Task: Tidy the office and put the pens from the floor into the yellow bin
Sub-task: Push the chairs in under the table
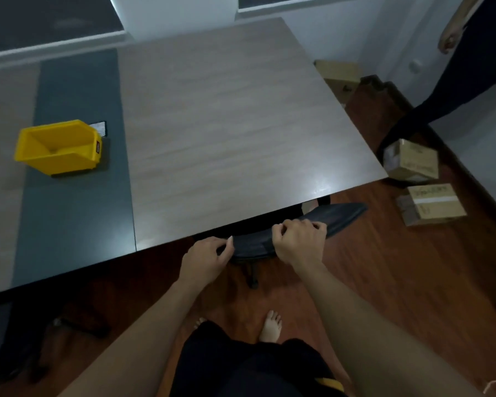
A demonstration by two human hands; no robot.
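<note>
Both my hands grip the top edge of a black office chair's backrest, which is tucked under the front edge of the desk. My left hand holds the backrest's left part, my right hand its middle. The yellow bin stands open and looks empty on the desk's dark grey strip at the far left, well away from both hands. No pens show on the visible floor.
A phone lies just behind the bin. Several cardboard boxes sit on the wooden floor to the right of the desk. Another person's legs stand at the far right. Dark objects lie under the desk at lower left.
</note>
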